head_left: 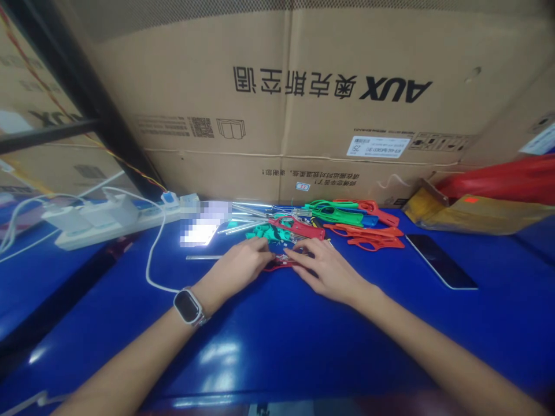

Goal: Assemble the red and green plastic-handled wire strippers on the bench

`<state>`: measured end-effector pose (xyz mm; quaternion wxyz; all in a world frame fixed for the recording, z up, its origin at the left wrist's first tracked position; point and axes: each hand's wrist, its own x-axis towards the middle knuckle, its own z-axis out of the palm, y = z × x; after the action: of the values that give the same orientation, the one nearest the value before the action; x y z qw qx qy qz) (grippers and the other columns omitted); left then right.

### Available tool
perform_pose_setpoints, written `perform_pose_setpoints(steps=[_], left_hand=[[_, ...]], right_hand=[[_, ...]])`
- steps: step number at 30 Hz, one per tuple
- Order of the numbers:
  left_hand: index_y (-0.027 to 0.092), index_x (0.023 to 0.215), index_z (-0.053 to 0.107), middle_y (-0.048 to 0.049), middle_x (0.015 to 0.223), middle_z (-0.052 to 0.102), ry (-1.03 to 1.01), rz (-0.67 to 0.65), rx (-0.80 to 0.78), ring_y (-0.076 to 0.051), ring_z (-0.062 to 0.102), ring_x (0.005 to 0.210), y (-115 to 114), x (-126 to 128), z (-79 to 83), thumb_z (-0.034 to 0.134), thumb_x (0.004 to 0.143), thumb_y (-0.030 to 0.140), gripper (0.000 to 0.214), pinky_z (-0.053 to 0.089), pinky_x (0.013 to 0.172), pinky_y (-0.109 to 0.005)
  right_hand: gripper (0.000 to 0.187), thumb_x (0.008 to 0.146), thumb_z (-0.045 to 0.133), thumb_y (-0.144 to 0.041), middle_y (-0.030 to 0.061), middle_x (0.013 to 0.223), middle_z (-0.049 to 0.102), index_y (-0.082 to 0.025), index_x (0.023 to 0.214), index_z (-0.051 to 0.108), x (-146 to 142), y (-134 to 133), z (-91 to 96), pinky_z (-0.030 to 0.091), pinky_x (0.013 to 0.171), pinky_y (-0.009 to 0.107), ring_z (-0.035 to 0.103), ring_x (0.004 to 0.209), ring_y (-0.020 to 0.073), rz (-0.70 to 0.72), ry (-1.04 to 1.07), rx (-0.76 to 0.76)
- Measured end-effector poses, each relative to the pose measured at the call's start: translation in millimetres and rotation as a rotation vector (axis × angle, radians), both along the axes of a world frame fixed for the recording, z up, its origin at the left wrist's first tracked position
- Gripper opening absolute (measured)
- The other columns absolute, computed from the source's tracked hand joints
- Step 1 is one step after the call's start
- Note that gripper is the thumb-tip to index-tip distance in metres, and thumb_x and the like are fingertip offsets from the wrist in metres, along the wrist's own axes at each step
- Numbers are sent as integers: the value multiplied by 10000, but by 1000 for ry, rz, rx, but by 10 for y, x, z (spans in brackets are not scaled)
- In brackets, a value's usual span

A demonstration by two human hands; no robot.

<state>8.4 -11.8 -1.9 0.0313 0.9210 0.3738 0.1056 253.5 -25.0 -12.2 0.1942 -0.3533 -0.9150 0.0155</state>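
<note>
Between my hands lies a red lighter handle shell (282,264), with small parts in it and a metal tube (202,257) running out to the left. My left hand (245,260), its fingers curled, pinches the shell's left side; a watch is on that wrist. At the right end my right hand (327,267) grips the shell, thumb below and fingers over the top. Just beyond is a pile of teal plastic pieces (269,232), another red handle shell (303,227) and several metal tubes (247,212). The small parts under my fingertips are too blurred to name.
Green handle shells (333,214) and orange handle shells (373,236) lie behind my right hand. A dark phone (440,261) is further right, near a yellow-taped box (477,214). A power strip (121,222) and white cable (151,254) are left. Cardboard (281,115) walls the back.
</note>
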Motion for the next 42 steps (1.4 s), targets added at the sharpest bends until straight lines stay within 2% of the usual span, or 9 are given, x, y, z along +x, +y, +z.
perform_pose_setpoints(steps=[8,13,16,19,23,27,31,35,42], left_hand=[[166,955,739,-71,909,632,10,-2,24,-182,608,809,-6,-4,-1,490,993,205,255,488,737,-302],[170,950,724,-70,932,631,14,-22,53,-188,616,832,-11,-18,-26,470,993,199,259,500,759,-317],[167,1030,707,-79,988,637,1,-24,47,-201,625,890,-30,-12,-13,470,989,208,244,511,814,-342],[171,1151,667,-94,1085,635,-39,-44,37,-227,618,987,-45,-4,-9,473,1002,334,294,512,884,-382],[185,1138,681,-83,1104,639,-56,-85,3,-230,610,1003,-45,7,-52,484,1000,401,323,515,891,-394],[192,1101,711,-79,1086,640,-93,-84,-13,-211,604,981,-36,29,-107,467,1014,348,303,519,873,-368],[203,1117,722,-80,1072,643,-108,-83,-26,-213,601,971,-29,45,-115,491,1004,348,295,523,866,-372],[195,1121,727,-89,1068,644,-98,-89,-18,-220,602,974,-33,44,-94,489,1004,350,308,525,866,-379],[201,1126,725,-85,1070,652,-82,-95,12,-213,610,966,-47,37,-95,494,1003,350,301,530,854,-363]], right_hand=[[282,1009,481,-287,106,1096,655,-210,1154,711,-139,6,-70,416,875,377,551,1021,226,4,9,48],[298,996,509,-342,107,1085,657,-205,1190,689,-132,-75,-70,390,836,392,540,998,245,-19,-91,130],[311,999,508,-354,102,1109,658,-225,1224,679,-112,-89,-60,395,849,390,542,1018,242,-21,-100,101],[321,1004,499,-351,103,1131,663,-223,1241,674,-84,-77,-61,404,877,402,548,1045,246,-5,-83,59],[311,1004,512,-341,85,1205,662,-257,1255,675,-33,-30,-120,418,917,408,552,1105,239,26,27,-18],[204,964,599,-298,53,1174,681,-281,1109,742,-27,35,-208,422,943,402,578,1085,211,22,246,-58],[82,897,658,-205,52,1023,670,-216,886,739,-106,48,-196,431,870,377,604,958,194,-88,410,-86],[81,850,694,-219,30,867,635,-182,787,659,-203,9,-123,392,806,362,577,843,185,-182,381,-104],[118,862,672,-183,7,781,629,-186,747,647,-230,-34,-75,324,773,342,551,815,175,-210,251,-182]])
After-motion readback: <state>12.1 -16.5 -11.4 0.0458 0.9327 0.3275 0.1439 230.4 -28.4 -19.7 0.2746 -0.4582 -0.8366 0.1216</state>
